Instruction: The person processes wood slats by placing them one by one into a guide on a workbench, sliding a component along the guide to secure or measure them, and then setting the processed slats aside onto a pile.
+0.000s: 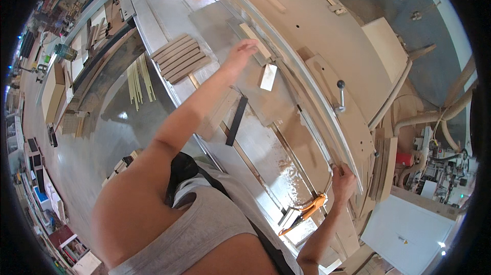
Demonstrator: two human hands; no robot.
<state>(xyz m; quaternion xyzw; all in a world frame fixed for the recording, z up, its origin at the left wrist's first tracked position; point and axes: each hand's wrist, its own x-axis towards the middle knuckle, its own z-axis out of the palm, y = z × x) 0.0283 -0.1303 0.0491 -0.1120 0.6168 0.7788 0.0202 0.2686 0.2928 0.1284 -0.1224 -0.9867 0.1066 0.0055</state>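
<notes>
My left hand reaches across the saw table, its fingers drawn together on the edge of a pale wooden strip that lies along the long fence. Close to that strip's near end lies a short white-topped block. At the near end of the fence, my right hand has its fingers curled beside a narrow metal rail; what they grip is hidden. An orange-handled clamp sits just below this hand. Between my arms rests a flat black bar.
Several brown wooden strips lie side by side on the table's left part. Thin pale sticks lie lower, left of the table. A ball-topped crank lever rises beyond the fence. Offcuts lie on the dusty far surface; a white cabinet stands right.
</notes>
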